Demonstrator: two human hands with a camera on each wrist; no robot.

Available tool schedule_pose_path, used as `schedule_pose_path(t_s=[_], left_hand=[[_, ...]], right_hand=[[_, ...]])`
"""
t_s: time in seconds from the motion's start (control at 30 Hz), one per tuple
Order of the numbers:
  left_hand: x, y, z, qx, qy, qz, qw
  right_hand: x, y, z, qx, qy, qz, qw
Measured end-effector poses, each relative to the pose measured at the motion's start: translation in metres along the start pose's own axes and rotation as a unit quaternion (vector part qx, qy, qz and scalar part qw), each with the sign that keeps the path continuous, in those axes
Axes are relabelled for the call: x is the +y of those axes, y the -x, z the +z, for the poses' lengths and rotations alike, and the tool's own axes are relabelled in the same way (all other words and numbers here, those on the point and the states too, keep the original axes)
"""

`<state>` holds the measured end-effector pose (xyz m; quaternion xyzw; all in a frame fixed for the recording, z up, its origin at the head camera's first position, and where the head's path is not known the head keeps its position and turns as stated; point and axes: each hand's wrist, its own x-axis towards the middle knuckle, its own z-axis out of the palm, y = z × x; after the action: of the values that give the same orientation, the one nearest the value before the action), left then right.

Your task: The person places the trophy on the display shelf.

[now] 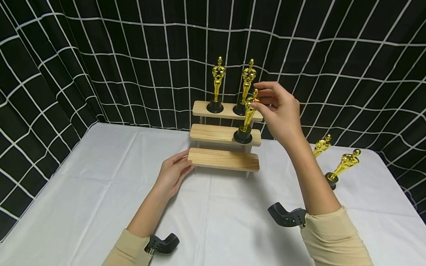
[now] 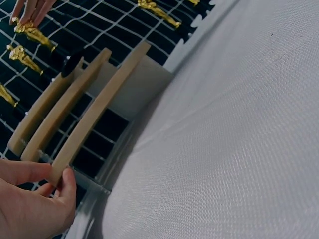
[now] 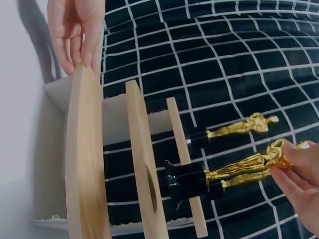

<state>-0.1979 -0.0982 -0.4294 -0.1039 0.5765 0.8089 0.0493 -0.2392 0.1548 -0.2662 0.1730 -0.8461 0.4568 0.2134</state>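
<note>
My right hand (image 1: pixel 282 112) pinches a gold trophy statuette (image 1: pixel 248 118) by its upper body. Its black base is over the right part of the middle shelf (image 1: pixel 213 133); in the right wrist view a gap shows between base (image 3: pixel 185 180) and board. Two more statuettes stand upright on the top shelf, one to the left (image 1: pixel 218 80) and one (image 1: pixel 248 76) just behind the held one. With thumb and fingers, my left hand (image 1: pixel 171 172) grips the left end of the bottom shelf (image 1: pixel 223 160) of this three-step wooden stand, as the left wrist view also shows.
On the white-covered table (image 1: pixel 126 184), right of the stand, are two more gold statuettes, one leaning (image 1: pixel 345 164) and another (image 1: pixel 322 144) partly hidden by my right forearm. A black curtain with a white grid (image 1: pixel 149 44) hangs close behind the stand.
</note>
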Motion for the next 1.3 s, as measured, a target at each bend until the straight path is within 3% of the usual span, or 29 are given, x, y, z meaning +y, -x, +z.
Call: schedule_pose_path(t_s=[1.3], left_hand=[[-0.002,-0.001,-0.002,0.002,0.007,0.006,1.0]], right_hand=[[-0.016,-0.03,0.061,-0.054,-0.03,-0.036,0.997]])
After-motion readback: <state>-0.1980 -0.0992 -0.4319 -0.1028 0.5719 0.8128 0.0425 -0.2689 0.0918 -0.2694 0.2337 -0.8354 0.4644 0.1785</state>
